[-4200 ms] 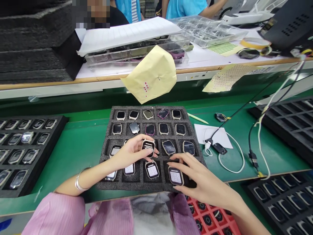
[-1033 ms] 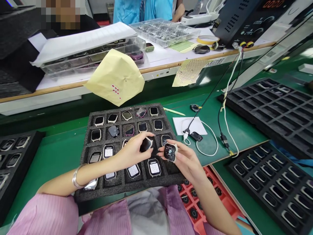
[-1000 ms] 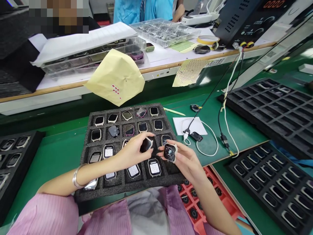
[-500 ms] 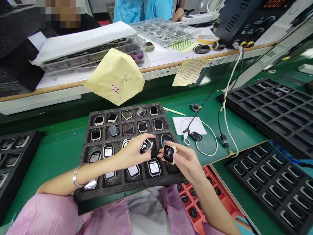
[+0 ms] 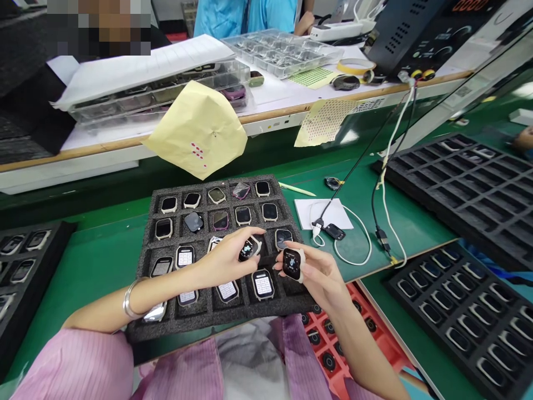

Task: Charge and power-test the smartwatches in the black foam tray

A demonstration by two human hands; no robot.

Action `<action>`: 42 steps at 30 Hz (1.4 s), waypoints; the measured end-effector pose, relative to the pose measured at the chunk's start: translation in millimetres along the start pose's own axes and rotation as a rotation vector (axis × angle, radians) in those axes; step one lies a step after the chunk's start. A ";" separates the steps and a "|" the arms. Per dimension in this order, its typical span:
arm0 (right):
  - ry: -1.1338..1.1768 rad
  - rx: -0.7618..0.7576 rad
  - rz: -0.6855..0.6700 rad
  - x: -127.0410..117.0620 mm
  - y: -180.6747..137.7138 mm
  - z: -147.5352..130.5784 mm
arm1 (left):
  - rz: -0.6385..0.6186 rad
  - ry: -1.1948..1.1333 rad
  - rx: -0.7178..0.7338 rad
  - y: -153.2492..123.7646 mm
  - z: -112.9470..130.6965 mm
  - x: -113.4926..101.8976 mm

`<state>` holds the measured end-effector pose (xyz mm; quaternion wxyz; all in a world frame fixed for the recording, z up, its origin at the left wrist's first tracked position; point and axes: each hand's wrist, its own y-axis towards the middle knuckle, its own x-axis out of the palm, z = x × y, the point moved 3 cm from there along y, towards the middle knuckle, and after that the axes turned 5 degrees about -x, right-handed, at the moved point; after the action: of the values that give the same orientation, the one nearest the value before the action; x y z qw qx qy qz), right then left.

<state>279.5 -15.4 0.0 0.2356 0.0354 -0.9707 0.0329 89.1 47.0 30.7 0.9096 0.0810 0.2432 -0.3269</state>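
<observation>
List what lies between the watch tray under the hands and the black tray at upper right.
The head view shows a green pen, white paper, a black device, a dark gadget and cables.

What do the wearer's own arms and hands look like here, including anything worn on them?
Both the left hand and the right hand are ungloved. A shiny silver bangle circles the left wrist; none shows on the right. The left sleeve is pink, finely striped and loose, ending near the elbow. Only a scrap of the right sleeve shows.
</observation>
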 end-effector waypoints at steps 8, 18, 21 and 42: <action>0.010 0.012 0.018 1.2 -1.4 -2.1 | 0.043 -0.002 0.037 0.4 1.2 -2.5; 0.026 0.000 0.005 1.7 -0.6 -3.0 | 0.044 0.011 0.050 -1.0 0.3 -1.1; 0.023 0.003 0.004 2.2 -0.6 -3.5 | 0.031 0.022 0.067 -1.3 0.8 -1.3; 0.043 0.045 -0.045 3.6 -0.8 -6.5 | 0.023 -0.163 -0.091 -0.4 -3.0 -1.9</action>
<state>279.3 -15.9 7.5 0.2564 0.0616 -0.9633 0.0501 86.5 48.6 29.1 0.9327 0.0154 0.1823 -0.3107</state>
